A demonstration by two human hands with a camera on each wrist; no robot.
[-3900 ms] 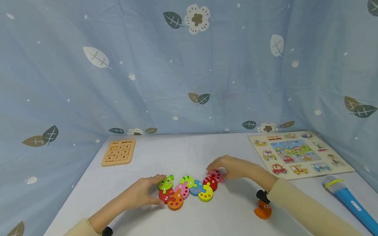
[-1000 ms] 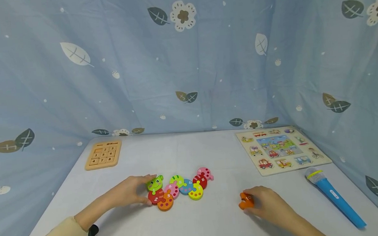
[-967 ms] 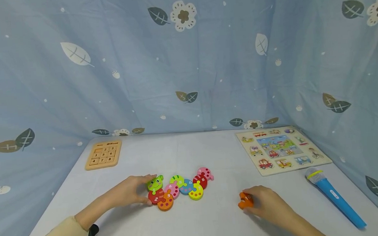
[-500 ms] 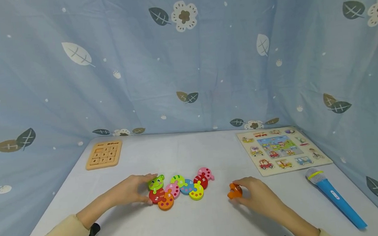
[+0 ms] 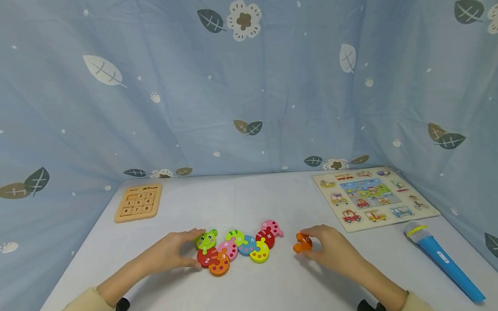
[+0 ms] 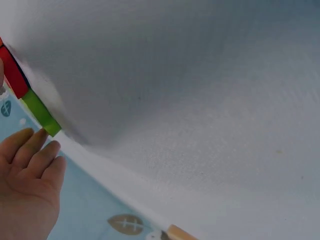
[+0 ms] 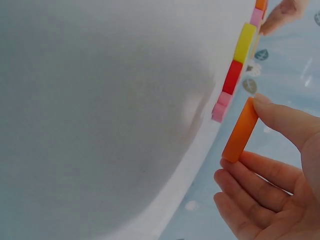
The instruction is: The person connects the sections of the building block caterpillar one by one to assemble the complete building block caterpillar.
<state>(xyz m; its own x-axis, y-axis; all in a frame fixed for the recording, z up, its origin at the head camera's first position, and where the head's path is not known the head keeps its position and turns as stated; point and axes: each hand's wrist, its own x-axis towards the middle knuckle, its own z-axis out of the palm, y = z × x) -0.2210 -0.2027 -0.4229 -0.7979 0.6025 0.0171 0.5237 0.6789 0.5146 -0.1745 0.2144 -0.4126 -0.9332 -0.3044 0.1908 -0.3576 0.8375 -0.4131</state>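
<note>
Joined numbered pieces form a caterpillar puzzle [image 5: 248, 245] on the white table, its green smiling head at the left end and a pink piece at the right end. My left hand [image 5: 175, 251] holds that left end, fingertips at the green head [image 6: 41, 114] and thumb at the red piece [image 6: 15, 75]. My right hand [image 5: 333, 247] pinches a loose orange puzzle piece [image 5: 303, 243] between thumb and fingers. This piece [image 7: 241, 131] is apart from the pink end piece [image 7: 221, 106], just right of it in the head view.
A wooden number slide puzzle [image 5: 138, 203] lies at the back left of the table. At the back right is a picture puzzle board [image 5: 336, 207] with vehicles. A blue toy microphone [image 5: 451, 269] lies near the right edge. Patterned blue cloth [image 5: 243, 87] hangs behind.
The right hand has left the puzzle's pink end, taken up the orange piece and carried it left and farther back, close to that end. The left hand stays at the green head.
</note>
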